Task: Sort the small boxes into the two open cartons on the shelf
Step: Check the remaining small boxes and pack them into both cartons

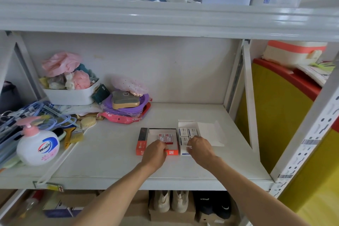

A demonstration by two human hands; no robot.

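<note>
Two open cartons stand side by side on the white shelf [110, 152]. The red carton [142, 141] on the left holds two small red boxes [166, 138] upright at its back. The white carton [209, 131] on the right, lid flap folded out to the right, holds several small white-and-blue boxes [187, 131]. My left hand [156, 152] covers the red carton's front part, fingers curled down inside it. My right hand [200, 149] lies over the front of the white carton, fingertips on the boxes there. Anything under either palm is hidden.
A pink-capped hand-soap bottle [37, 147], brushes [73, 135], a white bin of soft items [69, 95] and a purple pile [126, 106] fill the shelf's left side. A slanted white upright [250, 97] bounds the right. The upper shelf beam [165, 22] hangs overhead. Shoes [170, 202] sit below.
</note>
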